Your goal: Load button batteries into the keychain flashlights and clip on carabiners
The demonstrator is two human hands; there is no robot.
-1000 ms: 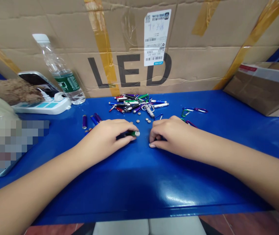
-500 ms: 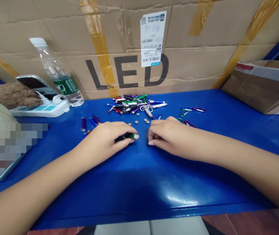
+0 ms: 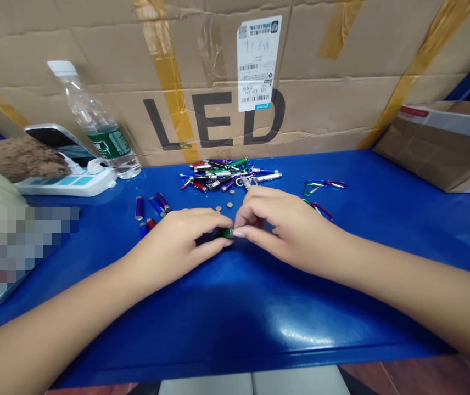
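Observation:
My left hand (image 3: 185, 236) rests on the blue table (image 3: 235, 307) with its fingers closed round a small green flashlight body (image 3: 225, 233). My right hand (image 3: 280, 222) has its thumb and fingertips pinched against the open end of that green piece; whatever it may hold there is hidden. Behind the hands lies a pile of small coloured keychain flashlights (image 3: 227, 176). Two button batteries (image 3: 224, 207) lie loose just beyond my fingers.
Purple, blue and red tube parts (image 3: 150, 207) lie left of my left hand. Coloured carabiner clips (image 3: 323, 186) lie to the right. A water bottle (image 3: 95, 123), a white power strip (image 3: 68, 184) and a large "LED" cardboard box (image 3: 218, 82) stand at the back.
My right hand has moved left from the table to the end of the green flashlight body in my left hand. The left hand has stayed in place.

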